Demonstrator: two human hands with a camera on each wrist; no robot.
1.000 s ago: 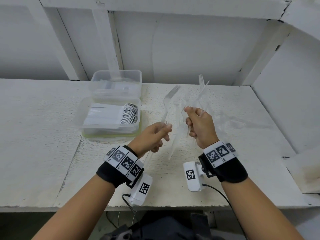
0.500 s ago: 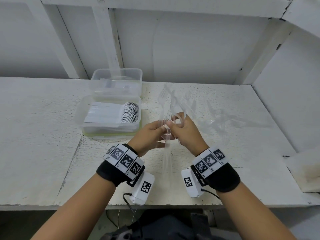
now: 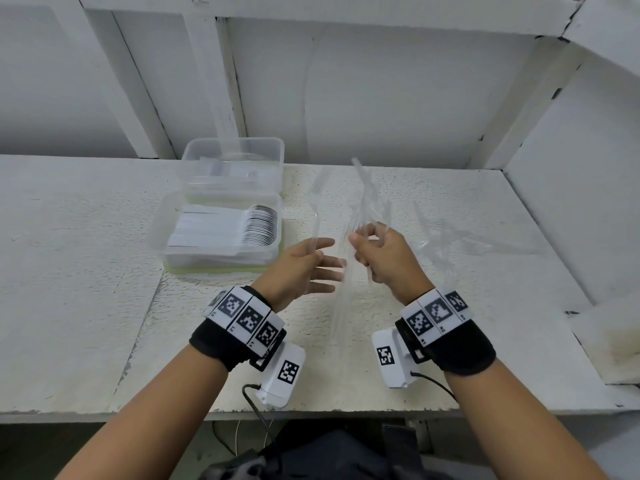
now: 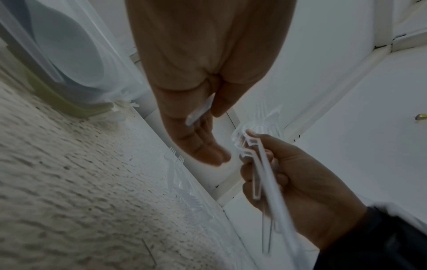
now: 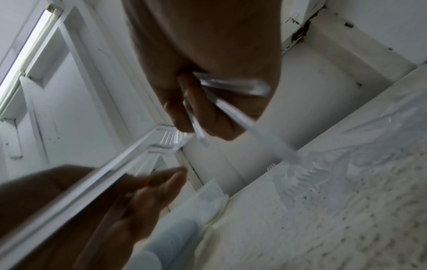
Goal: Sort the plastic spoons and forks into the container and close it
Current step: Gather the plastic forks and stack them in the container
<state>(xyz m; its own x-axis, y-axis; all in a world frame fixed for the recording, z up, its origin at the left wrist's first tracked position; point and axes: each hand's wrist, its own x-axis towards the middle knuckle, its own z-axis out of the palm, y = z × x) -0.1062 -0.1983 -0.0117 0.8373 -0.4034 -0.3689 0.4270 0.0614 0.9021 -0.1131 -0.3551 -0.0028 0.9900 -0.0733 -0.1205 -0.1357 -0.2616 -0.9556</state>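
Your left hand (image 3: pixel 304 265) pinches one clear fork (image 3: pixel 317 209) between thumb and palm, fingers spread. Your right hand (image 3: pixel 384 258), just beside it, grips a bundle of forks (image 3: pixel 367 199), perhaps four. The container (image 3: pixel 221 233) of stacked spoons (image 3: pixel 259 225) sits beyond your left hand.

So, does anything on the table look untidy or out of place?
Yes. Loose clear forks lie scattered and crossed on the table, right of the right hand, unlike the white spoons stacked neatly inside the container. Nothing looks broken.

Open bench (image 3: pixel 86 271) left, container (image 3: pixel 221 237) ahead-left, loose forks (image 3: pixel 460 237) scattered right, wall (image 3: pixel 571 168) beyond
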